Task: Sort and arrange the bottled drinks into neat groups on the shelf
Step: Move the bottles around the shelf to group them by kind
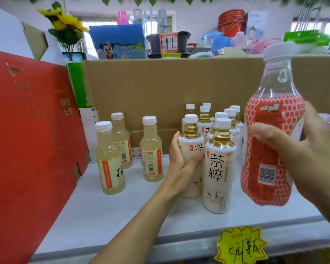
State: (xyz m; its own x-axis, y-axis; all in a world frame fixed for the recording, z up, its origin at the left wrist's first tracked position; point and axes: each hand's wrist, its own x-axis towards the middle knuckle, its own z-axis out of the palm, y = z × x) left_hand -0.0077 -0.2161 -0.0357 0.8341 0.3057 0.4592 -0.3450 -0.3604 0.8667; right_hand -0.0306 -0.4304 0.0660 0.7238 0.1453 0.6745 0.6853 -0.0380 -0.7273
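Note:
On the white shelf [107,212] three pale yellow drink bottles [111,161] stand at the left. Several white-labelled tea bottles [218,168] cluster in the middle. My left hand [181,164] wraps round the front-left tea bottle [191,145], which stands on the shelf. My right hand [301,159] holds a large bottle with a red dotted label [269,149] in the air, close to the camera, to the right of the tea cluster.
A red gift box [31,140] leans at the shelf's left end. A cardboard wall [160,88] backs the shelf. A yellow price tag [240,244] hangs on the front edge. Household goods sit above the cardboard.

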